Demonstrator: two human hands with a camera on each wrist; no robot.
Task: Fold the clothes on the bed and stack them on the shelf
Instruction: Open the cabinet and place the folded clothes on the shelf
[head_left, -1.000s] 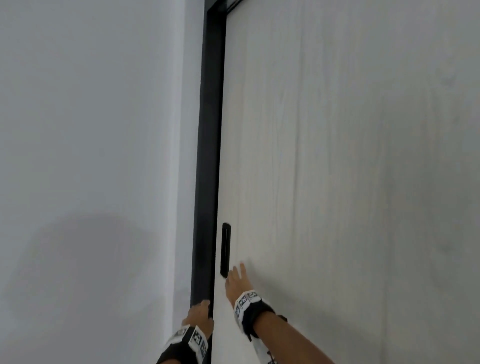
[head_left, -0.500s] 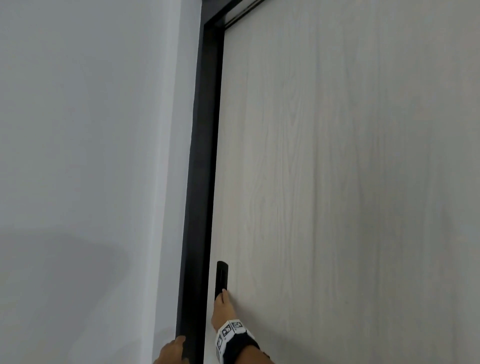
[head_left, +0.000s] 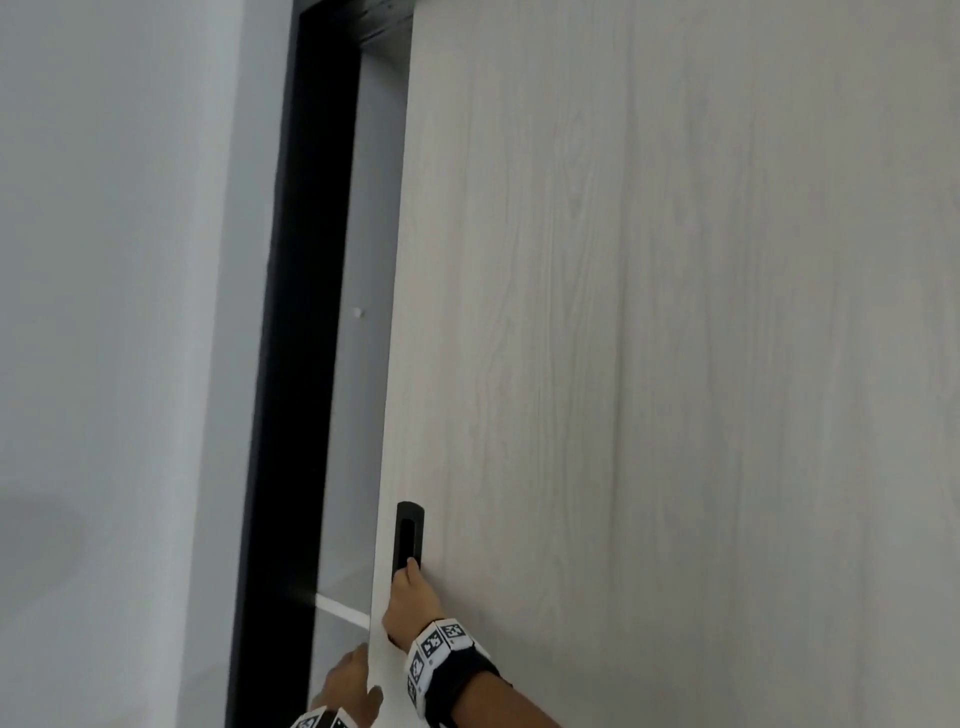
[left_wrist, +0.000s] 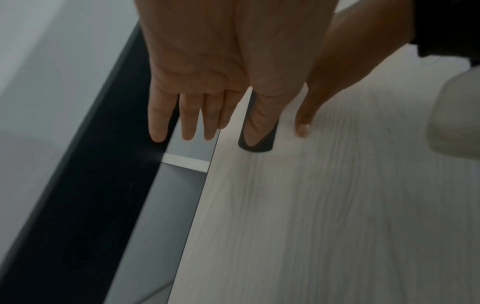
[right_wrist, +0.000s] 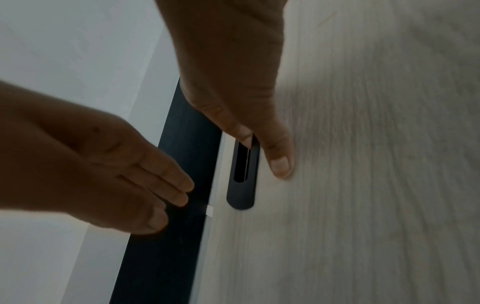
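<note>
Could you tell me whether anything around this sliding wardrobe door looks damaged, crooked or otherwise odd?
Nothing stands out. The pale wood-grain sliding door is partly open beside the black frame, with the right hand at its black recessed handle.

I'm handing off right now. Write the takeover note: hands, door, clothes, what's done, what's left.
Right hand: fingertips hooked in the black recessed handle of the sliding door.
Left hand: open, fingers straight, at the door's left edge.
Door: partly open; a gap shows beside the black frame, with a white shelf edge inside.
Clothes and bed: not in view, so folding progress cannot be judged.
Left: slide the door fully open, then fold the clothes and stack them on the shelf.
</note>
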